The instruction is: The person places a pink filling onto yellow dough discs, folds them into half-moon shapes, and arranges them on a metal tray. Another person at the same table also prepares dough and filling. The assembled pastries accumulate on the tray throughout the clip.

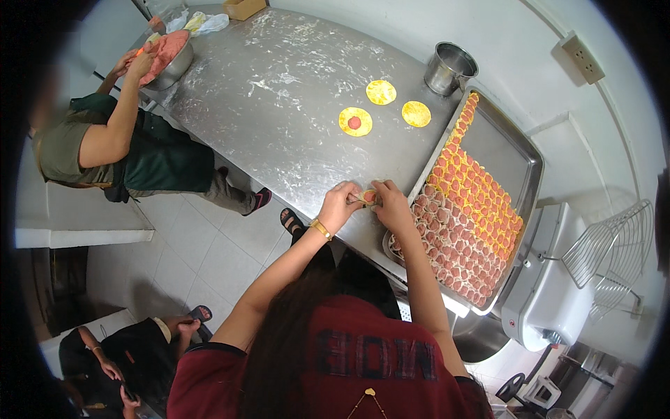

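Between my two hands, above the near edge of the steel table (293,133), is a small open dumpling (369,197), a yellow wrapper gathered round pink meat filling. My left hand (340,204) pinches its left side, and my right hand (388,201) holds the opposite side. Farther off on the table lie a round yellow wrapper with a ball of filling (355,122) on it and two plain yellow wrappers, one at the back (381,92) and one to the right (416,114). A big metal tray (506,126) at my right bears rows of filled dumplings (464,216), some yellow-edged, some pale.
A steel pot (450,68) stands behind the tray. At far left another person (105,150) works at a steel bowl of pink filling (166,59). A seated person (118,363) is at lower left. A white machine with a wire guard (551,279) stands right of the tray.
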A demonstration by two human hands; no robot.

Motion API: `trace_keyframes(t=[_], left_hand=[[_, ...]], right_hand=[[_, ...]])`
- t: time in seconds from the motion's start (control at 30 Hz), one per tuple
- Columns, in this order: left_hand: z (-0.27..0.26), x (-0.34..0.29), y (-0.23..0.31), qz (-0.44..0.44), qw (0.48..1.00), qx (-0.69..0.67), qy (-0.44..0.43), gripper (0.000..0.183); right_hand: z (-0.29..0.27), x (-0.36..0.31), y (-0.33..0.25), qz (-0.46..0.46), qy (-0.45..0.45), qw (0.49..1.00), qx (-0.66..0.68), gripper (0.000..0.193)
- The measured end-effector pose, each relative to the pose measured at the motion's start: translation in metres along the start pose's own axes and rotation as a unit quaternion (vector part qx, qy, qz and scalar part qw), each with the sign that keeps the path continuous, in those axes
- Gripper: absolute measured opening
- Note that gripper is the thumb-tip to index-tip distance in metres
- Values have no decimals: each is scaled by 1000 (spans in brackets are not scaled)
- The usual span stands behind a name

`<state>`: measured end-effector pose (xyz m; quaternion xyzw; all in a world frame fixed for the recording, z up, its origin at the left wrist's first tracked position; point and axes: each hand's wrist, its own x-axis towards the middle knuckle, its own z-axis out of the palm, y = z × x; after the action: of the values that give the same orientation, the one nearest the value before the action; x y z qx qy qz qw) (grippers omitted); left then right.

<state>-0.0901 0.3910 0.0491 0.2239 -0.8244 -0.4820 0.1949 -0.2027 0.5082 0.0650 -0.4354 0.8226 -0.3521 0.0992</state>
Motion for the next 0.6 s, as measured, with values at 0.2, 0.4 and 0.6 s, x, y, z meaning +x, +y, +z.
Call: trace_keyframes(t=[0.2,0.4,0.6], left_hand=[[1,1,1,-18,999,-37,-15,23],[1,3,-2,-26,998,-50,-24,21],[-15,7,-10,-22,999,4,-43,19]], right_hand=[[3,3,-6,17,-32,999,40,20],[7,1,-7,19,-36,998,37,20],[10,0,-7,-33,-84,996,-10,25]])
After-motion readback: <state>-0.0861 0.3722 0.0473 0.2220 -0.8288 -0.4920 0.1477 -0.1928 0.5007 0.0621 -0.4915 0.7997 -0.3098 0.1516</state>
